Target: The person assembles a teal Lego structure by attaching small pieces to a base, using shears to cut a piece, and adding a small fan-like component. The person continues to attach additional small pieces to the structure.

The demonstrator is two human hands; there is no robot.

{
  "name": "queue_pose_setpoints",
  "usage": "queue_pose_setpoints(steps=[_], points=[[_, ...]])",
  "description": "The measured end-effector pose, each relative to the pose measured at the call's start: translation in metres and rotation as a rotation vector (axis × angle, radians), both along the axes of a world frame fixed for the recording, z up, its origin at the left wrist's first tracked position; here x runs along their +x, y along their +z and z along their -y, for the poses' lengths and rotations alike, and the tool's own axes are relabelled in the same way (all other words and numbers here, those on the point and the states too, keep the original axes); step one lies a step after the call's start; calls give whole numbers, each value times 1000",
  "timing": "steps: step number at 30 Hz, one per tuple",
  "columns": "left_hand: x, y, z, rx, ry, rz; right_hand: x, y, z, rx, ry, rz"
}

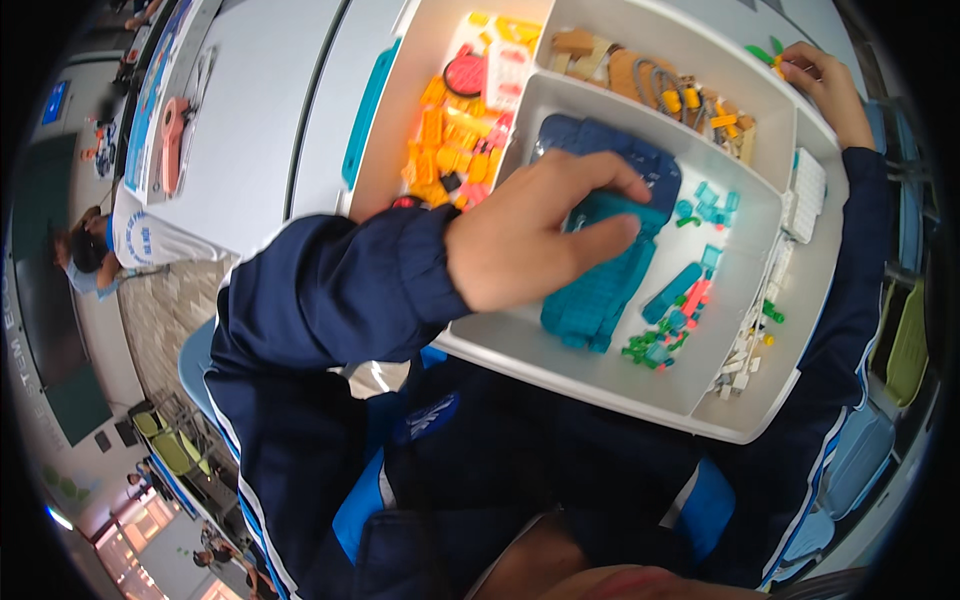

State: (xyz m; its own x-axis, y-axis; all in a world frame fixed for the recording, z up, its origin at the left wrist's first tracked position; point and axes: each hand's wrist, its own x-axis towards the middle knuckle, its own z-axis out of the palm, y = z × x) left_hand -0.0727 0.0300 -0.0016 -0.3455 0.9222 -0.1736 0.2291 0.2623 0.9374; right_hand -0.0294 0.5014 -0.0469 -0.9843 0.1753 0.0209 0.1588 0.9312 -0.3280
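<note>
White sorting tray (560, 365), grey tables (260, 120), classroom floor (165, 310)

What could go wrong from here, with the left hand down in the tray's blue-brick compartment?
1. The left hand presses on the stacked teal bricks; lifting one could drag neighbours along and scatter the small loose pieces beside them.
2. The white tray looks to overhang the person's lap, so a hard push might tip it.
3. The right hand grips a small green and orange piece at the tray's far corner, where a dropped part may fall outside.
</note>
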Motion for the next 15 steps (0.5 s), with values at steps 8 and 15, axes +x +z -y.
queue_pose_setpoints(steps=[8, 15], points=[[7, -14, 4, 147, 35, -181, -2, -12, -28, 5, 11, -59], [4, -5, 22, 346, 99, -295, 2, 41, 63, -86, -181, -81]])
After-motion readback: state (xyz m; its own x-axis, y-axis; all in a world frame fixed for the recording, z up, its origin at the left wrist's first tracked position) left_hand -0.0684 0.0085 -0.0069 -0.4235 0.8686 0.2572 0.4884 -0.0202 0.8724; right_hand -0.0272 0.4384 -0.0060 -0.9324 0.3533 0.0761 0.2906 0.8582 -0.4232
